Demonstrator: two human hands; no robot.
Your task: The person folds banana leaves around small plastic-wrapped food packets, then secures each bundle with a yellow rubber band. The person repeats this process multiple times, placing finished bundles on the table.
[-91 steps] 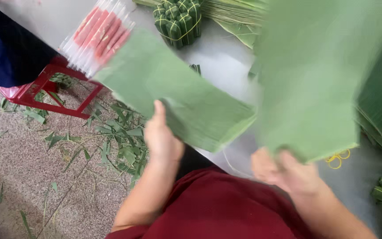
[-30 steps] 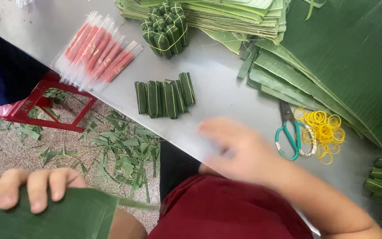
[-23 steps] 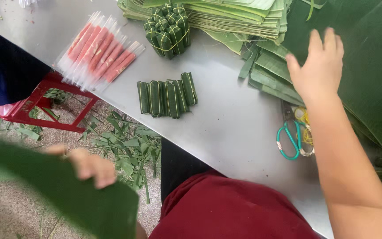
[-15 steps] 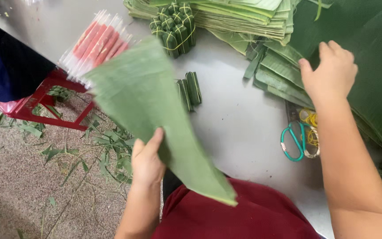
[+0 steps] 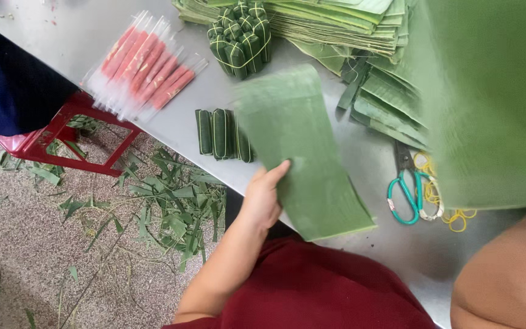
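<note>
Left hand [image 5: 262, 198] pinches a cut leaf strip [image 5: 302, 155] over the table's near edge – thin, floppy, tearable, best held edge-on; the right hand's grip is hidden.

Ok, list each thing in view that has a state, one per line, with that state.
Left hand: gripping a cut leaf strip.
Leaf strip: flat, unrolled, held over the table.
Right hand: hidden behind a big blurred leaf.
Scissors: lying closed.
Small leaf rolls: wrapped, side by side, loose.
Bundle of rolls: tied with a band.
Red sticks: sealed in clear sleeves.
Leaf pile: stacked flat.
</note>
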